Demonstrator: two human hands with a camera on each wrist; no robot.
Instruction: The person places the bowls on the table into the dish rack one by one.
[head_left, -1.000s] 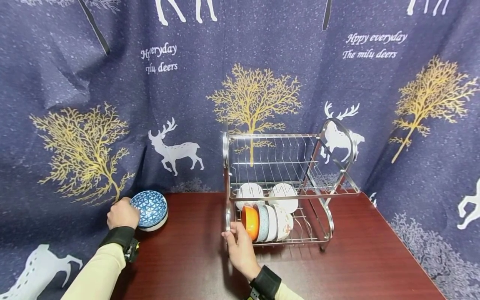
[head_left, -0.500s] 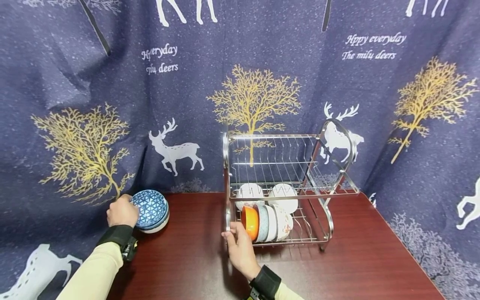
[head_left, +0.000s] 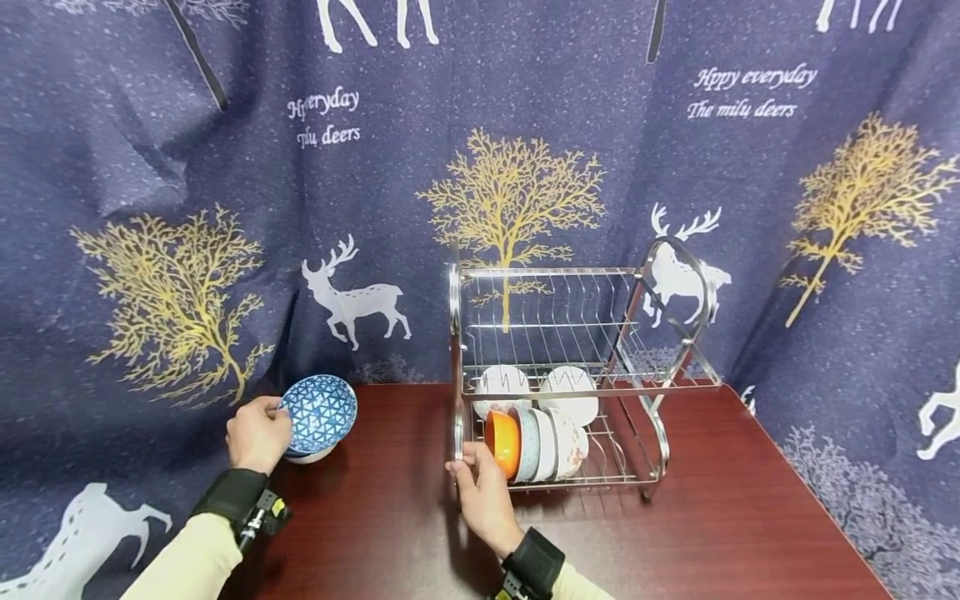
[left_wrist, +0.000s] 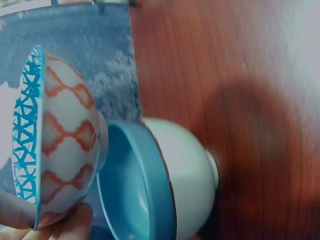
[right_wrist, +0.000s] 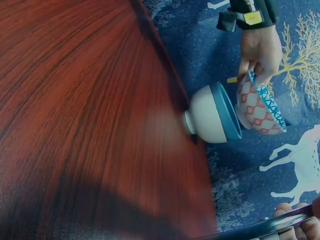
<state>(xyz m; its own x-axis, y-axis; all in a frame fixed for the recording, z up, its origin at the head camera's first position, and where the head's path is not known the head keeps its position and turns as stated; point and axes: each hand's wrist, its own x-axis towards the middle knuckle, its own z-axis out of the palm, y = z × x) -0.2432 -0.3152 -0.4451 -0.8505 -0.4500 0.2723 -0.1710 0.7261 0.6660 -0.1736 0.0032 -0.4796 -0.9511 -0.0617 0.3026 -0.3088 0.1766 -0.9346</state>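
Note:
My left hand (head_left: 258, 435) pinches the rim of a bowl with a blue triangle pattern inside; this patterned bowl (left_wrist: 70, 135) has red-orange markings on its white outside. It is raised and tilted above a second bowl (left_wrist: 187, 185), white outside with a blue rim and blue inside, which stands on the table. In the right wrist view the patterned bowl (right_wrist: 257, 107) hangs just over the blue-rimmed bowl (right_wrist: 210, 117). My right hand (head_left: 483, 500) holds the lower left front post of a two-tier metal dish rack (head_left: 456, 333). Its fingers curl round the metal bar.
On the rack's lower tier an orange bowl (head_left: 503, 443) leads a row of several bowls standing on edge. Behind them are two white bowls (head_left: 568, 393). A dark red wooden table (head_left: 375, 517) carries everything, and a blue deer-print curtain (head_left: 375, 208) hangs behind.
My left hand has lifted the patterned bowl out of the blue-rimmed bowl and shifted it slightly right, tilting it. The right hand stays on the rack post.

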